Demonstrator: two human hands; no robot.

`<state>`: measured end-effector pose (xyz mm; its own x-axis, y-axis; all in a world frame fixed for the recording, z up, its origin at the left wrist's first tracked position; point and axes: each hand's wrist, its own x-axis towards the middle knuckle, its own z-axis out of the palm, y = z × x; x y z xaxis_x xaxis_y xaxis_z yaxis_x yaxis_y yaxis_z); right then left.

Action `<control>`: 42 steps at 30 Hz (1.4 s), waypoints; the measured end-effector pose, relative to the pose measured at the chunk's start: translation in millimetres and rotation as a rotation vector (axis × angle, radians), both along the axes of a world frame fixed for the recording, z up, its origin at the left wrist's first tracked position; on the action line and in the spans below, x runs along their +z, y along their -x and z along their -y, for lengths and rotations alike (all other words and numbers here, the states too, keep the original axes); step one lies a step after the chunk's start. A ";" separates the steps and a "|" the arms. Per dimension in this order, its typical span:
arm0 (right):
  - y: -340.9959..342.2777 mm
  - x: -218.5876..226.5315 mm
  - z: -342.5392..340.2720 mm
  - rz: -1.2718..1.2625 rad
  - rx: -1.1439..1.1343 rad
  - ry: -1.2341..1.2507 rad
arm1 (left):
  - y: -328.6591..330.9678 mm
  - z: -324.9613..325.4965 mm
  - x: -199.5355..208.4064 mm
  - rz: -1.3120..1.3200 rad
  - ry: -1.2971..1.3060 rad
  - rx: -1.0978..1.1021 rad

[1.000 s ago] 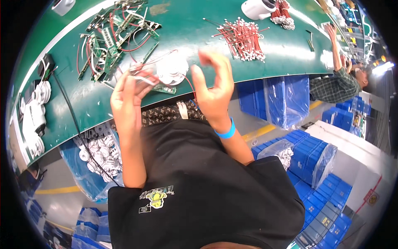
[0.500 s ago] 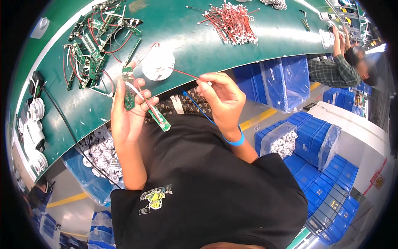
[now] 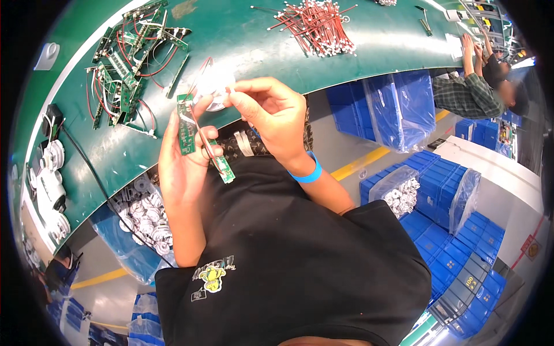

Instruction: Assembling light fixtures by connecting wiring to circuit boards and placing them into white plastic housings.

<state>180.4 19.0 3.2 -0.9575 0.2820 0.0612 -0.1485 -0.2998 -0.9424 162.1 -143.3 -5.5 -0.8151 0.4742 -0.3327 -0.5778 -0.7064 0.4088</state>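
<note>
While the left hand point(image 3: 183, 161) grips two narrow green circuit boards point(image 3: 186, 126) upright above the lap, its fingers closed around them, the right hand point(image 3: 276, 118) pinches the end of a thin red wire point(image 3: 200, 128) between thumb and fingertips just beside the top of the boards; the wire trails down across the boards, touching them, and both hands hover at the near edge of the green desk point(image 3: 242, 46). A round white part point(image 3: 214, 87) lies on the desk right behind the fingers. A blue wristband point(image 3: 307, 173) circles the right wrist. Farther back on the desk, to the left, sits a heap of more green boards with red wires point(image 3: 130, 52), and toward the middle a loose pile of red wires with white ends point(image 3: 316, 23). Under the desk stand blue bins point(image 3: 392, 104) and clear bags of white parts point(image 3: 144, 216), while another person in a plaid shirt point(image 3: 470, 95) works at the far right
</note>
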 end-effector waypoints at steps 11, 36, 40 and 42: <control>0.8 -1.7 -3.1 -0.257 0.036 -0.699 | -3.6 -8.4 7.3 -0.072 0.125 -0.025; 6.3 -7.7 4.5 -0.307 -0.059 -0.807 | -20.4 -23.5 21.8 -0.295 0.717 0.032; 5.6 -9.2 6.6 -0.239 -0.053 -0.728 | -22.5 -31.8 24.2 -0.271 0.748 0.078; 6.2 -6.5 8.0 -0.181 -0.016 -0.708 | -20.6 -29.3 21.8 -0.281 0.762 0.081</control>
<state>174.1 11.0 -3.3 -0.9111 0.1300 0.3911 -0.3199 0.3753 -0.8699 182.7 -114.0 16.2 -0.9380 0.1363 -0.3186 -0.3417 -0.2106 0.9159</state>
